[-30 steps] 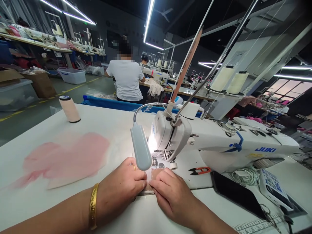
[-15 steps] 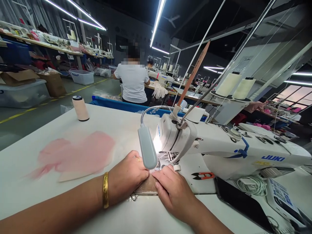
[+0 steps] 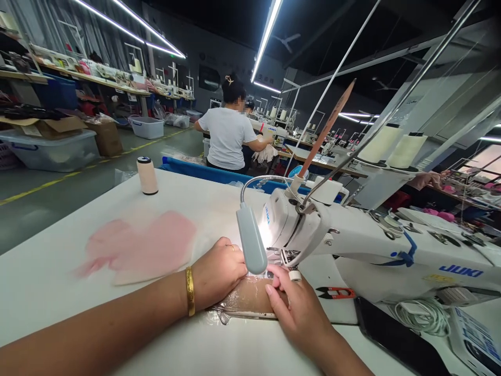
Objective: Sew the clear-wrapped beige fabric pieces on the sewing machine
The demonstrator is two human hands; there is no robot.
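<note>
A white sewing machine [image 3: 352, 230] stands on the white table, its gray lamp [image 3: 251, 240] hanging over the needle area. Beneath the lamp lies a brown piece [image 3: 254, 296] with a clear, shiny film over it. My left hand [image 3: 219, 271], with a gold bracelet at the wrist, presses on the left side of this piece, fingers together; the fingertips are partly behind the lamp. My right hand [image 3: 299, 303] rests on its right side near the presser foot, thumb and index finger apart. Pink fabric [image 3: 152, 245] lies flat at the left, somewhat blurred.
A cone of peach thread [image 3: 147, 176] stands at the table's far left. Right of my hands lie orange snips [image 3: 336, 292], a black phone [image 3: 399, 339] and a coiled cable [image 3: 422, 316]. A person in a white shirt [image 3: 227, 138] sits ahead.
The view has shifted, so the scene sits farther right. My right thumb and fingers have spread, and more of the brown piece shows between my hands. The person ahead has turned and bent an arm.
</note>
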